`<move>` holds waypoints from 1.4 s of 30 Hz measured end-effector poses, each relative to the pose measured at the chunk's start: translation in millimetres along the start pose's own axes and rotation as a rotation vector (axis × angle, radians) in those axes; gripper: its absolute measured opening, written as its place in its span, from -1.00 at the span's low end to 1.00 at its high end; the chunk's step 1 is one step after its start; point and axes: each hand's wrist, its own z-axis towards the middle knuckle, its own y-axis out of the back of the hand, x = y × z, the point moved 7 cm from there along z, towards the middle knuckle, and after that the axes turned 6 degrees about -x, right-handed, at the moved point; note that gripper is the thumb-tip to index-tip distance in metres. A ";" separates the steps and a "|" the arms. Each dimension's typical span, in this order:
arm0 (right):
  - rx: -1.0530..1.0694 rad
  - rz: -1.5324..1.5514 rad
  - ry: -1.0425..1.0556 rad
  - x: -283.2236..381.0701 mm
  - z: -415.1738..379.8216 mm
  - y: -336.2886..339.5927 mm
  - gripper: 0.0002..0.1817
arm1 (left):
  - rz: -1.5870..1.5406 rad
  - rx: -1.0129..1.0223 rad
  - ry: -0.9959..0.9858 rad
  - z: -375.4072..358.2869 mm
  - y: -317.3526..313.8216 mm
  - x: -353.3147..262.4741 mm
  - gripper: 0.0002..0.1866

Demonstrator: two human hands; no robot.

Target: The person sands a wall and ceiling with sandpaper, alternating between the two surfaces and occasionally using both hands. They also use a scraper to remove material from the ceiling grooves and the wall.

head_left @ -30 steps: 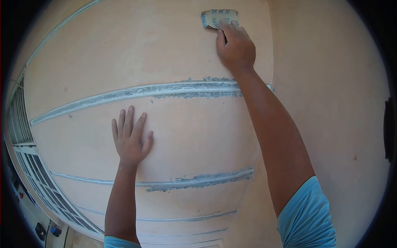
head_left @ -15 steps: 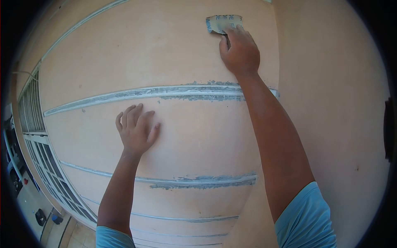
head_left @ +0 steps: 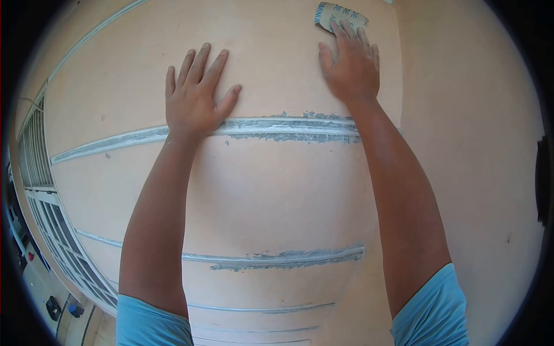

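My right hand point(head_left: 353, 72) presses a piece of sandpaper point(head_left: 331, 14) against the upper part of the peach wall point(head_left: 283, 184), near the corner. Blue print shows on the sheet's back, and my fingers lie over its lower edge. Farther left, my left hand point(head_left: 195, 101) rests on the same wall with fingers spread and nothing in it. Its wrist crosses a grooved white strip point(head_left: 283, 125) that has ragged grey patches along its edges. The sanding face of the sheet is hidden.
A lower grooved strip point(head_left: 288, 258) also has grey patches, and thinner lines run below it. An adjoining side wall point(head_left: 467, 144) stands at the right. On the left are a barred window point(head_left: 37, 147) and, on the floor, a dark object point(head_left: 53, 308).
My left hand has moved up the wall, from below the strip to above it, and its fingers have straightened. My right hand and the sandpaper have shifted right and slightly upward.
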 end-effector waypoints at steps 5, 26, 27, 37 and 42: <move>0.028 -0.044 0.019 -1.0 -6.1 -2.2 -0.39 | 0.009 -0.023 -0.007 -5.0 -4.1 -0.1 -0.32; 0.039 -0.011 -0.012 -4.0 -2.1 0.1 -0.38 | -0.037 -0.165 0.076 26.4 -0.5 -6.9 -0.37; 0.063 -0.015 -0.005 -2.1 -0.3 -2.0 -0.36 | -0.005 -0.097 0.055 27.5 -3.8 -7.9 -0.37; 0.093 -0.146 0.060 5.7 84.4 -32.4 -0.33 | 0.007 0.071 0.089 28.8 -6.0 -5.4 -0.35; 0.473 0.029 -0.138 71.0 139.5 -65.1 -0.12 | -0.058 0.075 0.112 29.9 -4.2 -1.7 -0.35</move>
